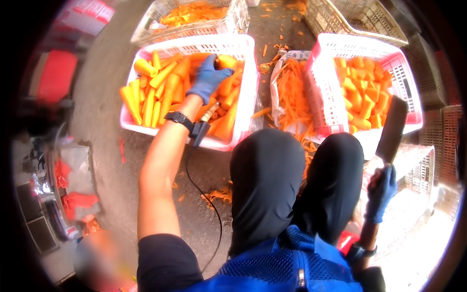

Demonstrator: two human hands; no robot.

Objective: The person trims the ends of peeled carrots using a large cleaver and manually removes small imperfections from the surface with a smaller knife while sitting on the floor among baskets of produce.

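Observation:
My left hand (209,79), in a blue glove, reaches into a pink and white plastic crate (248,87) of peeled carrots (170,91). Its fingers are over the carrots at the crate's far side; blur hides whether they grip one. A black device on a cable (199,132) lies by my left wrist, beside a wooden handle (209,112). My right hand (382,193), gloved in blue, grips a cleaver (393,129) with its broad blade pointing up and away. Beyond the blade, a second pink and white crate (323,87) holds cut carrot chunks (365,91).
Between the crates lies a sack (276,85) with carrot strips (292,95). Behind stand a crate of orange peelings (195,12) and another beige crate (350,31). A pale crate (416,160) is at right. Carrot scraps (219,196) litter the floor near my knees.

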